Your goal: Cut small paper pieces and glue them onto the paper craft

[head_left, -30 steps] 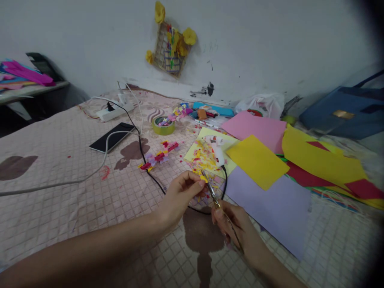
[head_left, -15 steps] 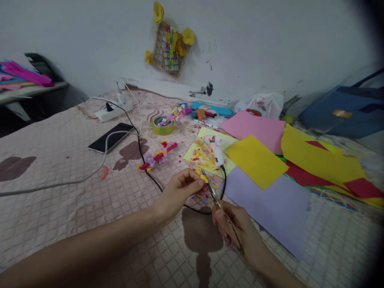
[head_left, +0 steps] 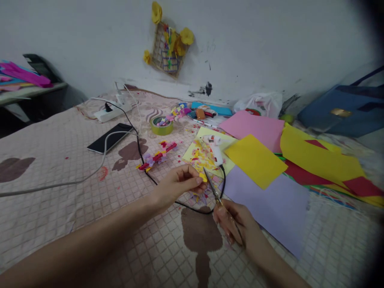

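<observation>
A small yellow cut-out piece [head_left: 203, 177], of foam or paper, is pinched between the thumb and fingers of my left hand [head_left: 183, 182]. My right hand [head_left: 235, 224] is closed round the handles of a pair of scissors [head_left: 213, 189]. The scissor blades point up and to the left, their tips just beside the yellow piece. Behind both hands, a white glue gun [head_left: 216, 150] lies on a pale yellow sheet [head_left: 192, 150] scattered with yellow and pink scraps [head_left: 201, 157]. To the left lies a red stick [head_left: 159, 156] decorated with small lilac and yellow pieces.
A black phone [head_left: 110, 138], a power strip [head_left: 112, 112] and loose cables [head_left: 103, 160] occupy the left side. Green tape [head_left: 162, 127] stands at the back. Yellow [head_left: 255, 160], pink [head_left: 255, 130] and lilac sheets [head_left: 270, 208] spread rightward, before a blue bag [head_left: 345, 112].
The scissor blades have drawn slightly away from the yellow piece and look less upright. My left hand has shifted a little left and still holds the piece.
</observation>
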The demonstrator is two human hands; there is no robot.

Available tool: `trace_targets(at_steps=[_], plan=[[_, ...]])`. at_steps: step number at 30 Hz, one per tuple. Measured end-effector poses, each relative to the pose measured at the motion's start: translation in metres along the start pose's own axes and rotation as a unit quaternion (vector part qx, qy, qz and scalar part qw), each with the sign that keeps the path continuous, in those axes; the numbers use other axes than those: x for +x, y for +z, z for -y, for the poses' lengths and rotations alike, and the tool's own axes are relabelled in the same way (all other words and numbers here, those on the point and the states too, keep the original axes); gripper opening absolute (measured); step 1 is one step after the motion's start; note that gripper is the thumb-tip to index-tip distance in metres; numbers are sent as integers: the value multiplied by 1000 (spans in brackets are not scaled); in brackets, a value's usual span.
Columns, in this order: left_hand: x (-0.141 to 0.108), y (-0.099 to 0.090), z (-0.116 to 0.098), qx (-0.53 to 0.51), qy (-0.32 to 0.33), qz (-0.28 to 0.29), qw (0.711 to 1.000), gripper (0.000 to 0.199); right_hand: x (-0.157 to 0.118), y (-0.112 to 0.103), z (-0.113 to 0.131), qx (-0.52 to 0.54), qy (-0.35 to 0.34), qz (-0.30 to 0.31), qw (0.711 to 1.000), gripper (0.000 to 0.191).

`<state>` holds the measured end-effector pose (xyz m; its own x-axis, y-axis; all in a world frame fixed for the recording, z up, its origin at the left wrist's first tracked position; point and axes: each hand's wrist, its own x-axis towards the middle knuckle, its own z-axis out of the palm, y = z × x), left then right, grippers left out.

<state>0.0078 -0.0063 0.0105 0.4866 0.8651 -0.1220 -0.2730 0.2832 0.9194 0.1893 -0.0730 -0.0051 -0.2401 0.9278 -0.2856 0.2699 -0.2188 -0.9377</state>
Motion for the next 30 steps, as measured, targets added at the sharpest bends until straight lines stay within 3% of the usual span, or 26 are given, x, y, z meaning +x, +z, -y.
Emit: trace_targets(at_steps=[7,11,15,17,20,23,26,30], plan=[[6,-13,-12,56,14,-10,998,18,3,-7,5,10,-9,-24,1000,54],[13,-31,-31,133,72,-77,985,15,6,-15,5,-10,-4,-49,999,53],[16,-40,-36,217,33,-52,974,16,9,-31,2,-146,-33,-92,984,44],[16,-40,-34,236,4,-14,972,18,10,-39,0,-285,-60,-128,948,38],[15,-38,-29,227,-22,26,973,21,12,-52,-4,-486,-64,-181,852,29],[15,-38,-26,203,-34,42,978,22,11,-61,-7,-586,-48,-208,781,21],[15,-38,-25,190,-36,46,980,22,10,-68,-9,-622,-40,-216,752,21],[15,-39,-26,192,-42,37,980,21,8,-76,-12,-635,-30,-225,738,21]])
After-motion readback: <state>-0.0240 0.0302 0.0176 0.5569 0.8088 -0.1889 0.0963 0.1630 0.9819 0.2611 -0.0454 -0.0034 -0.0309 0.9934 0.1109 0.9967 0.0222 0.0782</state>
